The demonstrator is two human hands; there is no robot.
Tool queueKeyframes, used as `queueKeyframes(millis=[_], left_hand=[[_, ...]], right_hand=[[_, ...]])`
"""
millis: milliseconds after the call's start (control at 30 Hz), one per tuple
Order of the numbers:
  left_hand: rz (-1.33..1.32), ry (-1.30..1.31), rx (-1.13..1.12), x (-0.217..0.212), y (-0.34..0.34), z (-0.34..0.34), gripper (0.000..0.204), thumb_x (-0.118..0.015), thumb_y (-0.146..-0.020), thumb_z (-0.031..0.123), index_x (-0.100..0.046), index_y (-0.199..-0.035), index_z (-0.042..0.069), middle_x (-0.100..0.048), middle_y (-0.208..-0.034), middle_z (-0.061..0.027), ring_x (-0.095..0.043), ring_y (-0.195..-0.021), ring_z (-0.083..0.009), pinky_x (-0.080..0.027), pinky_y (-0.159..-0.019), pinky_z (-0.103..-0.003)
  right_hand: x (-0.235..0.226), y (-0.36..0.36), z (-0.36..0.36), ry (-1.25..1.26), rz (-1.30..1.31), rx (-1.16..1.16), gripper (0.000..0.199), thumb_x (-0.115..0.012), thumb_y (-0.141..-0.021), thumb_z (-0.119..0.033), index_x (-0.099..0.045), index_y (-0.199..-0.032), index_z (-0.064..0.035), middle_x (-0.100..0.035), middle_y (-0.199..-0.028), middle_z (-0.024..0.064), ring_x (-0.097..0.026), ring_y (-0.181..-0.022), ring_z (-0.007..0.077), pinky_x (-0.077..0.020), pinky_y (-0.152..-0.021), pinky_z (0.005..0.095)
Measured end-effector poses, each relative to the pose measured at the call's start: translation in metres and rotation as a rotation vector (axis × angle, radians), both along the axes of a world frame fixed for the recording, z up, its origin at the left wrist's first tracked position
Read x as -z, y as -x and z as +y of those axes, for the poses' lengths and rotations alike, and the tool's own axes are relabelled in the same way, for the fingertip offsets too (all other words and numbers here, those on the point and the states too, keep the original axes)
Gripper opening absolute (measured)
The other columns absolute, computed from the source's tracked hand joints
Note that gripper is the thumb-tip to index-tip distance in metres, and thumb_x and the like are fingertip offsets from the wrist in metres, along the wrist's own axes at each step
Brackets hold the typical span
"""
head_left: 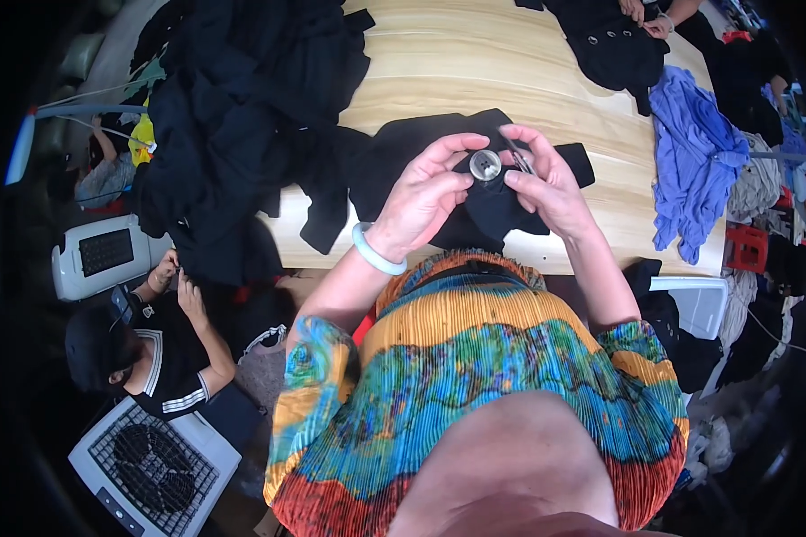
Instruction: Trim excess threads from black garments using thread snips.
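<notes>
Left hand [421, 195] pinches a round button [485, 166], seemingly to steady it; right hand [557, 186] grips a slim metal tool [522, 162] beside it. Black cloth [403, 148] rests on the bench [457, 54], likely for support.

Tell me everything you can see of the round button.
The button is round, glossy and plastic-looking, with a pale greyish rim around a darker centre. Its face is toward the camera, over black cloth, between the left hand and right hand. The left hand seems to pinch its edge; whether it is sewn on is unclear.
</notes>
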State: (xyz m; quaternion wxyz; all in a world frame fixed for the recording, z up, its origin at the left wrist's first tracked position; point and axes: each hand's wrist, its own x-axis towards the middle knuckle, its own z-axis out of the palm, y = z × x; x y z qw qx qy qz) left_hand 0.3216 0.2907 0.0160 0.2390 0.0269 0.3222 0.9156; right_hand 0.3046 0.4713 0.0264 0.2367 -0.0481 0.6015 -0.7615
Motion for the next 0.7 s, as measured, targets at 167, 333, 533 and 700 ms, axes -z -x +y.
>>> queueKeyframes(millis=[167, 333, 533, 700], left_hand=[[0.057, 0.283, -0.062, 0.001, 0.0, -0.005, 0.035, -0.041, -0.076, -0.007, -0.048, -0.109, 0.001, -0.051, -0.104, -0.0047, -0.049, -0.094, -0.0092, -0.039, -0.08, -0.021], [0.253, 0.438, -0.055, 0.002, -0.002, -0.006, 0.033, -0.045, -0.079, -0.003, -0.047, -0.112, 0.001, -0.054, -0.099, -0.0052, -0.051, -0.088, -0.0082, -0.039, -0.075, -0.02], [0.32, 0.674, -0.216, 0.013, -0.003, 0.003, 0.023, -0.059, -0.076, 0.005, -0.058, -0.099, 0.001, -0.058, -0.087, -0.0049, -0.056, -0.075, -0.0093, -0.045, -0.067, -0.02], [0.646, 0.946, -0.439, 0.019, 0.002, 0.005, 0.019, -0.061, -0.074, 0.004, -0.061, -0.093, 0.003, -0.058, -0.081, -0.0069, -0.056, -0.069, -0.0103, -0.045, -0.061, -0.021]], right_hand=[[0.002, 0.0, -0.001, -0.027, -0.041, 0.115, 0.044, -0.063, -0.072, -0.004, -0.041, -0.111, -0.0059, -0.053, -0.08, 0.0002, -0.041, -0.053, 0.0003, -0.029, -0.041, 0.0137], [0.002, 0.003, 0.0, -0.087, -0.028, 0.139, 0.042, -0.063, -0.071, -0.004, -0.043, -0.108, -0.0052, -0.054, -0.076, -0.0007, -0.04, -0.049, 0.0002, -0.0284, -0.04, 0.0139], [0.004, 0.003, 0.0, -0.115, -0.021, 0.119, 0.041, -0.061, -0.072, -0.001, -0.043, -0.109, -0.0044, -0.053, -0.077, 0.0006, -0.044, -0.056, 0.0016, -0.029, -0.041, 0.0141], [0.007, 0.006, -0.002, -0.139, -0.015, 0.151, 0.04, -0.062, -0.072, -0.005, -0.043, -0.107, -0.0042, -0.055, -0.074, -0.0007, -0.039, -0.049, 0.0, -0.0277, -0.04, 0.0139]])
